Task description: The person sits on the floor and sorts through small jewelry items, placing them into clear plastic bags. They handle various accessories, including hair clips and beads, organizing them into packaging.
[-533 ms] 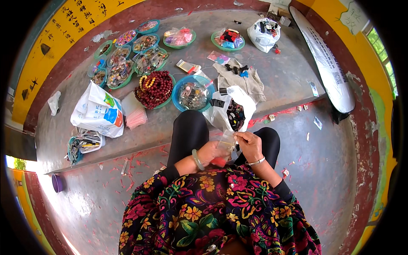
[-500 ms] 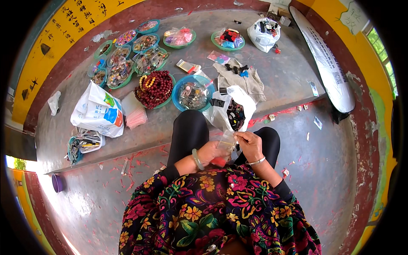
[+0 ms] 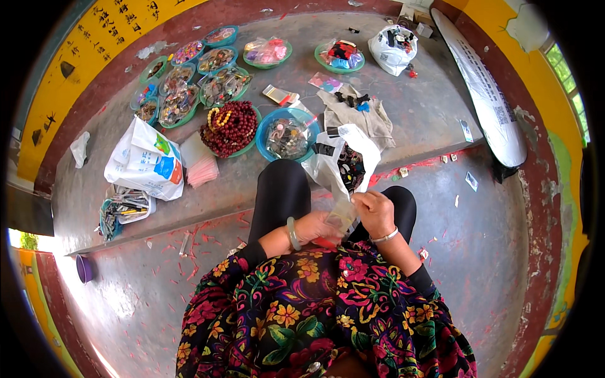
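Note:
Over my lap, my left hand [image 3: 313,228] is closed around a small clear plastic bag [image 3: 341,216] with a red lower edge; its contents are too blurred to make out. My right hand [image 3: 375,213] is closed in a pinch at the bag's upper right side, and I cannot tell if the fingers grip the bag itself or something small. Just beyond both hands, between my knees, a white plastic bag [image 3: 367,142] stands with its mouth open, full of dark small pieces.
Dark red bead strings [image 3: 236,135] are heaped beside a blue basin [image 3: 263,135] of small packets. Several more basins, a grey cloth [image 3: 377,126] and another white bag [image 3: 392,60] lie farther back. A big white bag [image 3: 135,167] and pink-edged plastic bags [image 3: 203,172] stand left.
The small clear bag has shifted slightly right and down, nearer the right hand. The right hand has turned a little, its fingers still closed.

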`<state>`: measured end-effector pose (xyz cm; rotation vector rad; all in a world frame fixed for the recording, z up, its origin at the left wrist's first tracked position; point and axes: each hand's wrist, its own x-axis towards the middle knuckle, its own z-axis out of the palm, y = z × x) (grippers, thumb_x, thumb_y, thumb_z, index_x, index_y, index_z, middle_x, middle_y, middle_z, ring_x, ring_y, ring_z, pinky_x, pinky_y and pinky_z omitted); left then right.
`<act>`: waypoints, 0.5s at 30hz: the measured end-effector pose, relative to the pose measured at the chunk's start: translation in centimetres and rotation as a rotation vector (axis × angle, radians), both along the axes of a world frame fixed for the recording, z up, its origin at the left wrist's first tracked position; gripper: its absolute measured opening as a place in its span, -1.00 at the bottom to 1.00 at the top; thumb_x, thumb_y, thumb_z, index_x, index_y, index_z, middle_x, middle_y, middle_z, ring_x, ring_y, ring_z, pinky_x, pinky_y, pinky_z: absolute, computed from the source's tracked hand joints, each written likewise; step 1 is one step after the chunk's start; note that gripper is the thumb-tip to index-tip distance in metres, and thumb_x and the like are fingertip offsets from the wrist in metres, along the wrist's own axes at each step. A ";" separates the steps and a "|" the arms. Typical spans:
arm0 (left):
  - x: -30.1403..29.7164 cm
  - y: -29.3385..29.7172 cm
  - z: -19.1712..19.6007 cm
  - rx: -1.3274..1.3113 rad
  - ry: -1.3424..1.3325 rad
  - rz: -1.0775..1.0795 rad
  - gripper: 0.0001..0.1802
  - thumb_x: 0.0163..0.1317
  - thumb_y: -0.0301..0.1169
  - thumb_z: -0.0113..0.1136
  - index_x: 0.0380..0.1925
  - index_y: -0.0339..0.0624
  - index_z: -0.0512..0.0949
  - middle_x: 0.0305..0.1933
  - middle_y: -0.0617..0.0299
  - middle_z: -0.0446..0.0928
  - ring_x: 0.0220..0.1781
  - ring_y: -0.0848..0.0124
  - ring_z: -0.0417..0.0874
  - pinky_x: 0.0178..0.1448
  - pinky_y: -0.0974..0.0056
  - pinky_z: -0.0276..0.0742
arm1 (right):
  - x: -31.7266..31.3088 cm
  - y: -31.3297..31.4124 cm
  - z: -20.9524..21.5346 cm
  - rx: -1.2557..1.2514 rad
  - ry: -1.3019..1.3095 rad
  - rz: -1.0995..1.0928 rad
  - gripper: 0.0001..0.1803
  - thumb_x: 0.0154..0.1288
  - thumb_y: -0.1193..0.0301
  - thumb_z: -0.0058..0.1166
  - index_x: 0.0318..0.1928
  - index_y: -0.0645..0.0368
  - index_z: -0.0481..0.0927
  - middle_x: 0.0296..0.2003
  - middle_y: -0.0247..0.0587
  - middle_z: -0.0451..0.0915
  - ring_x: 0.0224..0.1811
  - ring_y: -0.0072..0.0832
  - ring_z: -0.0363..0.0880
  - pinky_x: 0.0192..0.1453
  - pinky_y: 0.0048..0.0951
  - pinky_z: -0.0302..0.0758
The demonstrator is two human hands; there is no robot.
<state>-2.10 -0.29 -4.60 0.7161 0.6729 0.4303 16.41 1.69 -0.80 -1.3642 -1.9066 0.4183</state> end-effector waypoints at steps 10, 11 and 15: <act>-2.1 0.3 1.3 0.068 -0.066 0.269 -0.73 0.04 -0.48 0.19 -0.23 -0.30 0.45 -0.42 0.14 0.54 -0.42 0.39 0.59 -0.32 0.36 0.51 | 5.3 3.0 -2.7 -0.243 0.798 -0.307 -0.96 0.08 0.56 0.08 -0.44 0.28 0.57 -0.63 -0.37 0.47 -0.63 -0.68 0.36 -0.54 -0.67 0.28; -3.1 0.9 2.2 0.070 -0.071 0.349 -0.74 0.05 -0.44 0.18 -0.24 -0.30 0.45 -0.43 0.11 0.53 -0.44 0.38 0.59 -0.37 0.35 0.51 | 5.9 2.8 -2.7 -0.305 0.898 -0.312 -0.94 0.10 0.55 0.07 -0.46 0.28 0.57 -0.64 -0.38 0.46 -0.65 -0.68 0.35 -0.56 -0.69 0.26; -9.0 3.0 2.8 0.143 -0.155 0.791 -0.73 0.11 -0.45 0.07 -0.17 -0.29 0.38 -0.37 0.05 0.53 -0.40 0.33 0.59 -0.37 0.27 0.56 | 6.2 1.4 -3.6 -0.574 0.865 -0.355 -0.90 0.13 0.50 0.04 -0.48 0.27 0.54 -0.65 -0.36 0.46 -0.68 -0.67 0.35 -0.61 -0.66 0.24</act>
